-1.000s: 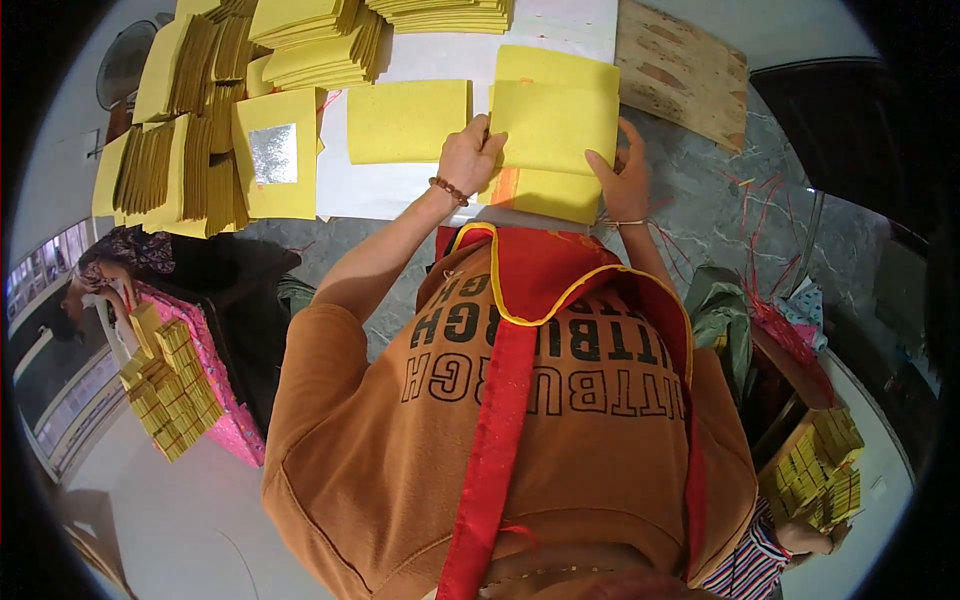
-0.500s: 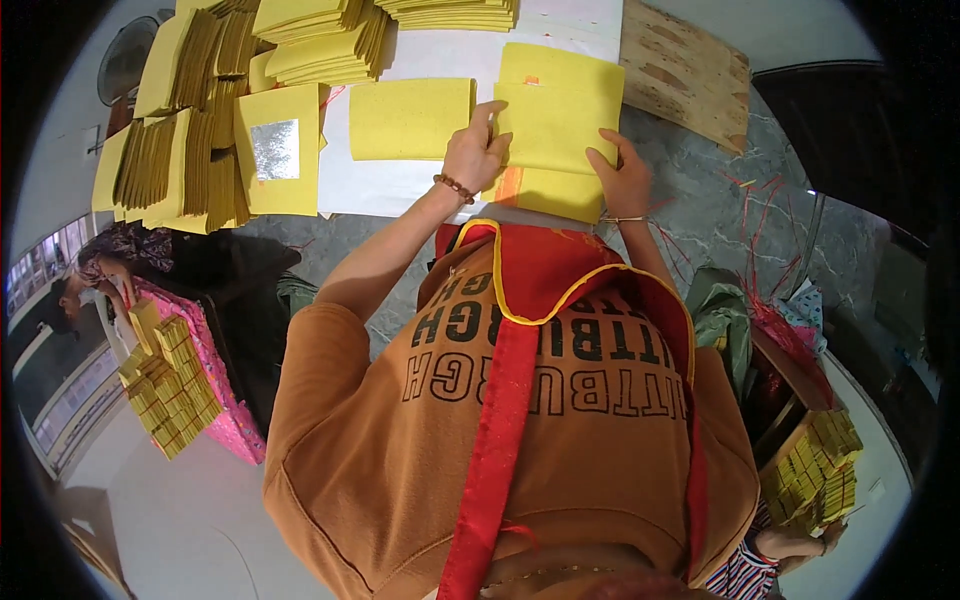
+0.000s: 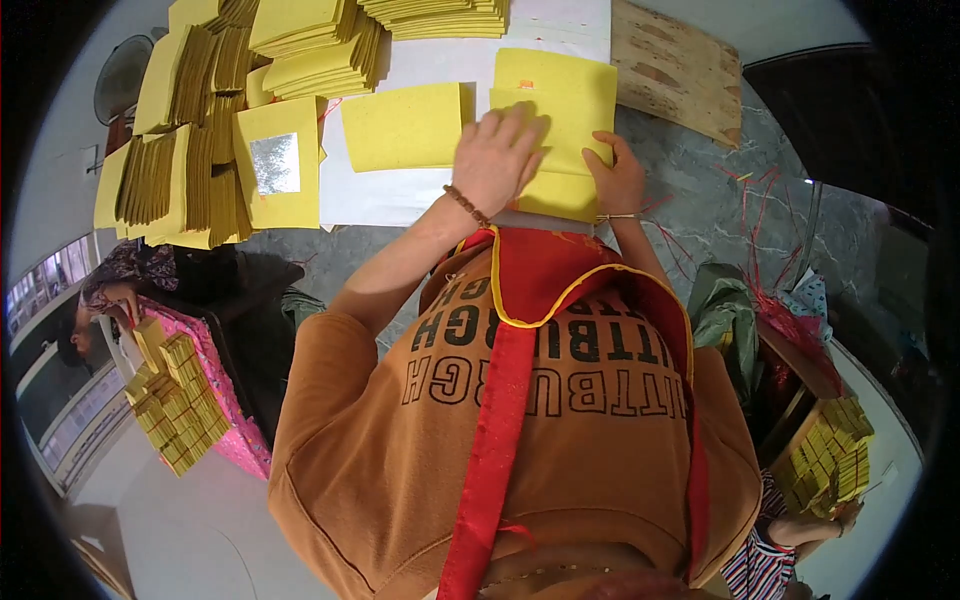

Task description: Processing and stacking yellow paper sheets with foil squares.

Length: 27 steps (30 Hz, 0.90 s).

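Item: yellow paper stack [image 3: 560, 110], square-cut sheets, lying on the white sheet [image 3: 400, 195] that covered the tabletop [image 3: 700, 200].

Left hand [image 3: 497, 155]: grip unclenched, palm and fingers pressed flat on the stack's left half; nothing pinched that I could see.

Right hand [image 3: 615, 180]: lay at the stack's near right corner, thumb upward along the edge. Whether this grip had closed on a sheet I could not tell; the fingertips were hidden under the paper.

Handling, as I judged it: single sheets thin, light and limp, quick to crease or slide on one another; the stack together firmer, but prone to fanning out if pushed from one side. Best hold seemed the near edge or a corner, thumb over and fingers under, with the flat palm steadying the rest. Not fragile to knocks, though easily torn or dog-eared.

Beside the left grip: a single yellow sheet [image 3: 405, 127], just apart from the stack. Farther left of it: a yellow square with a silver foil patch [image 3: 277, 163], then folded yellow bundles [image 3: 190, 150] standing on edge. Beyond both grips: more piled yellow sheets [image 3: 320, 45]. To the far right of the right grip: a wooden board [image 3: 675, 70].
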Each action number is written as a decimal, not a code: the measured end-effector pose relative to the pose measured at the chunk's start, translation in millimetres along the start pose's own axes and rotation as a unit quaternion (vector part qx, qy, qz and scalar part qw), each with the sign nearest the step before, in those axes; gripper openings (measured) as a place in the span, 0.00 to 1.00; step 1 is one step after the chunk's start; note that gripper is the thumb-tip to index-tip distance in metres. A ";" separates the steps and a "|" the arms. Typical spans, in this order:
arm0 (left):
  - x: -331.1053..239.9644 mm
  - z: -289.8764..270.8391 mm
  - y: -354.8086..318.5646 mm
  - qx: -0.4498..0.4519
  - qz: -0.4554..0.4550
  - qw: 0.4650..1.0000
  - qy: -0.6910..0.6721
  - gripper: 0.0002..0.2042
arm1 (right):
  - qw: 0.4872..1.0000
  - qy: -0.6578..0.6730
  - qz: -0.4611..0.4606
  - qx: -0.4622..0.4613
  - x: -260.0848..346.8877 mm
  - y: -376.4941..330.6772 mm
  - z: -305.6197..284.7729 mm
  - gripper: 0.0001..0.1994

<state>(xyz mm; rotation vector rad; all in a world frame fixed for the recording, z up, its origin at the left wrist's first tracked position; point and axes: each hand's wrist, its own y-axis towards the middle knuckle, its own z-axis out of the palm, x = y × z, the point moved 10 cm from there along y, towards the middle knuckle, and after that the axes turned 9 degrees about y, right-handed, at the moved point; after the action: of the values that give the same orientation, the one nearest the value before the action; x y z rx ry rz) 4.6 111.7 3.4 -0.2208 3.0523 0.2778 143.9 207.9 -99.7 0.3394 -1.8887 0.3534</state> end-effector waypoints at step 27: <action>-10.0 -54.2 -2.8 -0.170 0.140 0.975 -0.039 0.26 | 0.922 0.362 0.075 -0.116 -30.5 -10.0 -24.6 0.19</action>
<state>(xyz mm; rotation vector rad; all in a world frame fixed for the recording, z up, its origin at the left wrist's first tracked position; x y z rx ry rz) 11.9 100.4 56.9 0.2035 2.9317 0.8074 179.0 210.5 -119.6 -0.0998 -1.2044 0.2987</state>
